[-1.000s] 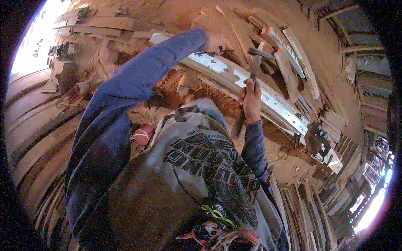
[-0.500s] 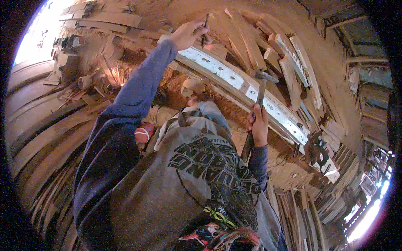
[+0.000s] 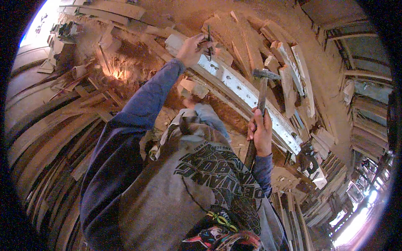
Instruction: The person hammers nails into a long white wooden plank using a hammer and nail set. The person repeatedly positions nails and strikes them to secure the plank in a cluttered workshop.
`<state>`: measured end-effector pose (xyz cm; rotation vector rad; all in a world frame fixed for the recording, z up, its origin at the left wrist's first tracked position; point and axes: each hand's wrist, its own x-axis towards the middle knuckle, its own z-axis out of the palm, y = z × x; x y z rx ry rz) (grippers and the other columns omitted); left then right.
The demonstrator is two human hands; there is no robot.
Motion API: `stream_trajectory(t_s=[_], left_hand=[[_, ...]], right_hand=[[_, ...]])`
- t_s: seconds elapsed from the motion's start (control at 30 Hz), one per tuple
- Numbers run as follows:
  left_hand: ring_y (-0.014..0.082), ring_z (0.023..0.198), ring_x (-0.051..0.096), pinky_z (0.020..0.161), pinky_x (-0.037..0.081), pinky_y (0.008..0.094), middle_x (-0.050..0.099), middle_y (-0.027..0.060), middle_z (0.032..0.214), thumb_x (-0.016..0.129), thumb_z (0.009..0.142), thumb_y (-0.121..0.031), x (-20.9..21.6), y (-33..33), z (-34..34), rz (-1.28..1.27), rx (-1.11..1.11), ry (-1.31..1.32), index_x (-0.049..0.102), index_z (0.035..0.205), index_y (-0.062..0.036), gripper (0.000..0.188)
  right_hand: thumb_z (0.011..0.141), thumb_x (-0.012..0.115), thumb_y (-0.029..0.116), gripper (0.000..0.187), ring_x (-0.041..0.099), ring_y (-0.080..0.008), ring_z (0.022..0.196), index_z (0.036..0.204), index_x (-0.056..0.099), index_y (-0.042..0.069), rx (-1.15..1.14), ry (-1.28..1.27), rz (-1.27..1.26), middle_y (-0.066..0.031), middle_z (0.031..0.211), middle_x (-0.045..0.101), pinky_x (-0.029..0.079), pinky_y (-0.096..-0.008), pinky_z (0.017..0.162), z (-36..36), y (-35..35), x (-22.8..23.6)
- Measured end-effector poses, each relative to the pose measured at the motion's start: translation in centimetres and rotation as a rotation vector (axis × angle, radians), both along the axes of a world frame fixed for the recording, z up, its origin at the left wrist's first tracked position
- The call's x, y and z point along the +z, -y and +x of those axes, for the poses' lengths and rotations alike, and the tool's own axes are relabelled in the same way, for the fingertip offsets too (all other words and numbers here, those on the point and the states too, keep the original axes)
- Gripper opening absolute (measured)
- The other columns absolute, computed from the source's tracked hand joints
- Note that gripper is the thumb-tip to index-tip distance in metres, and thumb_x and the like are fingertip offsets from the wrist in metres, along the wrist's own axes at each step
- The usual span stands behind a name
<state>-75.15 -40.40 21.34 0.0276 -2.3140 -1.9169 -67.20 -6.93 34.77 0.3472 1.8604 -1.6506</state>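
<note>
My left hand [image 3: 193,49] pinches a thin dark metal rod [image 3: 210,30], held nearly upright with its lower end over the far left part of a long white-faced board [image 3: 243,93]. Whether the tip touches the wood I cannot tell. Several dark holes or notches run in a row along the white face. My right hand [image 3: 262,130] is closed round the wooden handle of a hammer [image 3: 262,91]. Its metal head points up, in front of the board's middle and apart from the rod.
A dark clamp-like metal piece [image 3: 309,158] sits at the board's near right end. Loose wood offcuts [image 3: 289,90] lie beyond the board. Curved planks [image 3: 46,159] are stacked at the left. A small bright fire or glow [image 3: 119,74] shows at the far left.
The view has shifted slightly. My left hand has brought the rod a little lower and to the right, over the board. My right hand still grips the hammer, with its head up.
</note>
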Motion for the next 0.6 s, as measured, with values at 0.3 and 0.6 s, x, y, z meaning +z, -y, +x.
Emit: stream_trajectory(t_s=[0.3, 0.6], left_hand=[[0.0181, 0.091, 0.069, 0.081, 0.056, 0.0332, 0.071, 0.0082, 0.099, 0.058, 0.098, -0.008, -2.7, -0.1, -0.6, -0.068, 0.034, -0.03, 0.062, 0.115, -0.0003, 0.019], [0.0261, 0.092, 0.069, 0.082, 0.056, 0.0371, 0.071, 0.0108, 0.098, 0.061, 0.093, -0.008, -0.4, -0.1, -1.4, 0.251, -0.231, 0.099, 0.065, 0.109, 0.0002, 0.018]], right_hand=[[0.104, 0.051, 0.038, 0.03, 0.038, -0.0042, 0.043, 0.11, 0.052, 0.009, 0.081, -0.028, 0.116, 0.0037, 0.063, 0.043, 0.033, -0.0216, 0.039, -1.1, 2.3, 1.8], [0.104, 0.05, 0.03, 0.033, 0.055, -0.0261, 0.058, 0.111, 0.056, -0.002, 0.417, -0.64, 0.572, -0.0106, 0.067, 0.057, 0.044, -0.0395, 0.056, -6.1, 4.9, 3.6]])
